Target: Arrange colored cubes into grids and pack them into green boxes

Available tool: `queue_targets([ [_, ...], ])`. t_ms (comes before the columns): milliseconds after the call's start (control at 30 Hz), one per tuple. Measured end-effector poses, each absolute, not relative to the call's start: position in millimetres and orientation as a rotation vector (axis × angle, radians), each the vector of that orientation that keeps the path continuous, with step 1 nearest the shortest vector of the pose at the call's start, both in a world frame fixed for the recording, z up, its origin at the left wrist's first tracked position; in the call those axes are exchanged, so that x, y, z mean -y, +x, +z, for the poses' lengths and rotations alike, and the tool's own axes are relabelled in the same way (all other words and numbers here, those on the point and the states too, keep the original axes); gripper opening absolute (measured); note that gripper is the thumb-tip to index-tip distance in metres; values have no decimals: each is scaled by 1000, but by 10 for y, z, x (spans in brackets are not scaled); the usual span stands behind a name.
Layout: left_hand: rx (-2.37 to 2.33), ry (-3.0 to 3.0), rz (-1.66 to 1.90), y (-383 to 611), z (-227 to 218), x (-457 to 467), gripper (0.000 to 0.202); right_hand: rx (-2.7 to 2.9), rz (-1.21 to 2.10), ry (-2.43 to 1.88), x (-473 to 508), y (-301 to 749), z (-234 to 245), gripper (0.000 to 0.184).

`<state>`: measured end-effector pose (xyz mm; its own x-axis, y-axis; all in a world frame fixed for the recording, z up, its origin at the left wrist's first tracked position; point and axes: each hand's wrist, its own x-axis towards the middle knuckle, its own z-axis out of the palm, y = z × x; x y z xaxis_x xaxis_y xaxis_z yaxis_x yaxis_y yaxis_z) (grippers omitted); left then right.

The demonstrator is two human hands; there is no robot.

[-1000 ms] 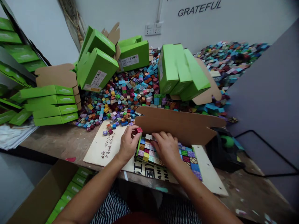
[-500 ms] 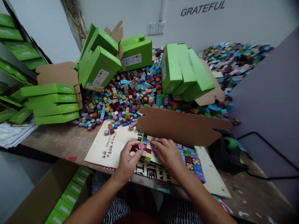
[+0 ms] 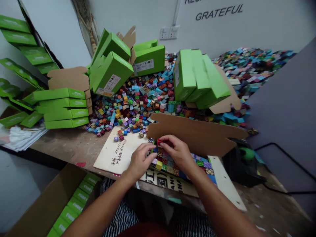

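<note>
Coloured square blocks [image 3: 169, 163] lie in close rows in front of me, against the upright brown cardboard flap [image 3: 197, 133]. My right hand [image 3: 178, 153] reaches over these rows, its thumb and fingertips closed on a small red block [image 3: 159, 142] at their upper left end. On the left side of the rows is my left hand [image 3: 140, 160], with thumb and forefinger apart and no block visible between them. A yellow block [image 3: 158, 165] shows just below its thumb. My right hand and forearm cover part of the rows.
Behind the flap spreads a big heap of loose blocks [image 3: 138, 102]. Green boxes [image 3: 111, 72] stand on it, and flatter ones [image 3: 65, 113] are stacked at left. A handwritten board [image 3: 111, 154] lies underneath. A black device [image 3: 240, 164] with a cable stands at right.
The red block has gone from my left hand's pinch to my right hand's fingertips. My right hand has moved up and left; my left fingers have parted. The view has shifted slightly.
</note>
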<state>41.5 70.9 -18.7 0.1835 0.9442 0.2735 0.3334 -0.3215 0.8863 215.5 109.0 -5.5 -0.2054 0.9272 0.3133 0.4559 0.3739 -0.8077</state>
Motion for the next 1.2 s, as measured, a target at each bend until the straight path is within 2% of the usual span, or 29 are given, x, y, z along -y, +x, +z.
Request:
queue_targets([
  [133,-1267,2098,1009,359,-300,-611,23,2104,443,-1217,-1190,2090,-186,12],
  [333,-1228,2021,1037,303,-330,-566,23,2510,-45,-1449,-1180,1963,-74,11],
  [567,-1103,1926,1167,235,-396,-414,22,2712,-267,-1452,-1146,1813,141,12],
  [900,-1031,2035,1259,292,-365,-479,20,2669,-110,-1425,-1119,1878,47,14],
  [1000,-1053,1850,1330,256,-336,-407,16,2502,-31,-1367,-939,2073,-16,16],
  [1200,-1124,1274,1292,257,-307,-379,17,2268,417,-1178,-523,2300,-185,13],
])
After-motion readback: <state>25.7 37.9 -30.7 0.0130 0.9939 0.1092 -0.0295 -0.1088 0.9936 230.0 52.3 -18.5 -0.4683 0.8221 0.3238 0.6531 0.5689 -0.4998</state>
